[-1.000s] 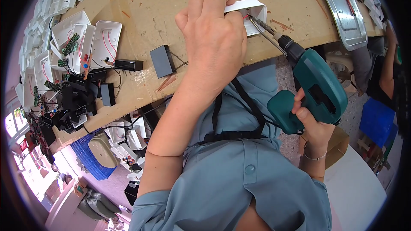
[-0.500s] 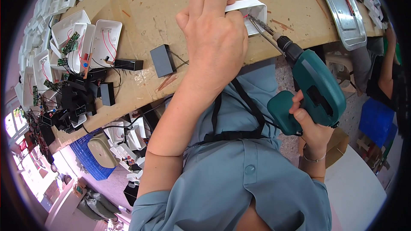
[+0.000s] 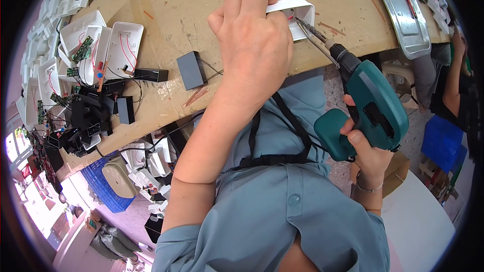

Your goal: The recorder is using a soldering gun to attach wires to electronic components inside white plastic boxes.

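Left hand [image 3: 252, 45] fingers clasp white plastic housing [image 3: 297, 12]: likely light, thin-walled, brittle; hold by rim. Right hand [image 3: 365, 148] clenched around teal power screwdriver [image 3: 373, 106] grip, bit inside housing.

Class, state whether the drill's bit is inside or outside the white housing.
Inside: the bit tip passes over the white housing rim.

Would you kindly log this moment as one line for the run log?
left hand: holds white plastic case on workbench | right hand: grips green power screwdriver | bit: inside case
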Available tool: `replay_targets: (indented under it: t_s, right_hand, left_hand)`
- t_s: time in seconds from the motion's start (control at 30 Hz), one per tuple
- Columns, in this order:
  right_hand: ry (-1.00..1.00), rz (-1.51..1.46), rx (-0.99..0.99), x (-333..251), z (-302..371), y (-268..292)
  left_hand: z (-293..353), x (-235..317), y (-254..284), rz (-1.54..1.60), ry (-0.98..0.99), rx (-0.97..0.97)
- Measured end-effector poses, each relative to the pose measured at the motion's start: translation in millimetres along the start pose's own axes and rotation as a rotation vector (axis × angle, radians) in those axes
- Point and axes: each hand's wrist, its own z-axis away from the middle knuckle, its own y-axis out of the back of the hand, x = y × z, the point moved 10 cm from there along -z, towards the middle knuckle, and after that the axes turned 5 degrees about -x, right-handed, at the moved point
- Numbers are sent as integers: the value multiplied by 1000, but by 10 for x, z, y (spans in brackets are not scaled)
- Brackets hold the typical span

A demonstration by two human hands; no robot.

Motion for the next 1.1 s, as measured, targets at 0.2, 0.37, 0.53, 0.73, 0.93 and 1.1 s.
replay_targets:
  t_s: [0.2,0.37,0.53,0.73,0.93,1.1]
  right_hand:
    - [50,2,-11,-32,5,-11]
    - [16,39,-35,2,5,-21]
    - [19,45,-33,-2,-23,-35]
    - [9,41,-26,-14,-10,-24]
    - [14,43,-10,-6,-5,-18]
    - [2,42,3,-13,11,-14]
  left_hand:
    - [3,0,9,1,-1,0]
    - [2,10,11,-7,-6,11]
    - [4,5,8,0,-1,-2]
    - [-4,11,11,-6,-1,-3]
    - [-1,1,5,-1,13,-11]
    - [8,-5,5,-3,9,-8]
